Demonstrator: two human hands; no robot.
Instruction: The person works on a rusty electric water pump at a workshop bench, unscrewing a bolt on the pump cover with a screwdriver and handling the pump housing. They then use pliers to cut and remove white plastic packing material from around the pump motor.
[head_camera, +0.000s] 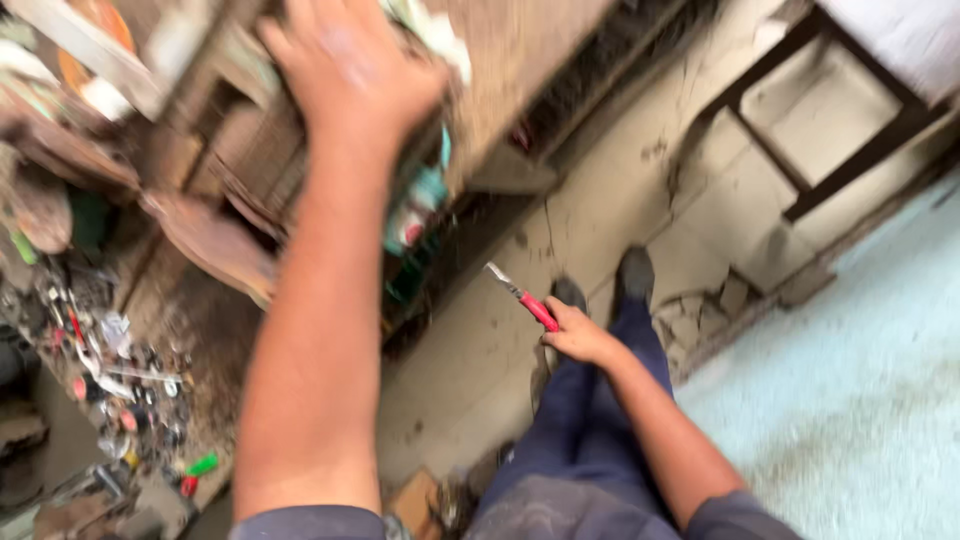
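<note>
A cluttered repair workshop is shown: small metal parts and tools (110, 380) are strewn over a grimy bench (190, 330), worn shelving (240, 150) is crammed with scrap, above a cracked concrete floor (480, 340).

A cracked, dusty concrete floor (500, 350) runs beside a cluttered wooden workbench (200, 180). Right of the bench stands a dark metal frame (800, 190); beyond it lies a pale blue-grey surface (860, 400). Daylight is soft.
</note>
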